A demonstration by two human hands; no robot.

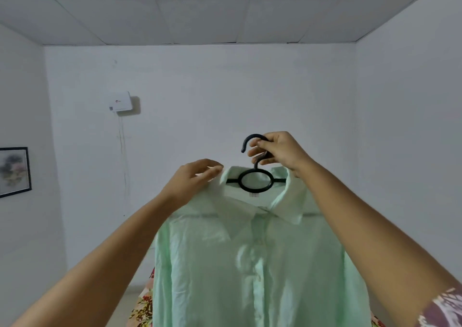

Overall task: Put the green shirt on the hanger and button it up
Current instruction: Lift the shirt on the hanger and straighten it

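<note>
Bare forearms lift a pale green shirt [250, 264], buttoned; right hand [277, 151] grips the black hanger [255, 180] hook, left hand [192, 179] pinches the collar.

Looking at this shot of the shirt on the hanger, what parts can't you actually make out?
All in the head view:
- Hanger arms: hidden inside the shirt shoulders.
- Hook stem: partly covered by the right hand.
- Buttons: blurred, so which are fastened cannot be told.
- Shirt hem and sleeves: cut off by the bottom edge.
- Collar edge under the left hand: blurred, grip unclear.
- Neck label: too small to read.
</note>
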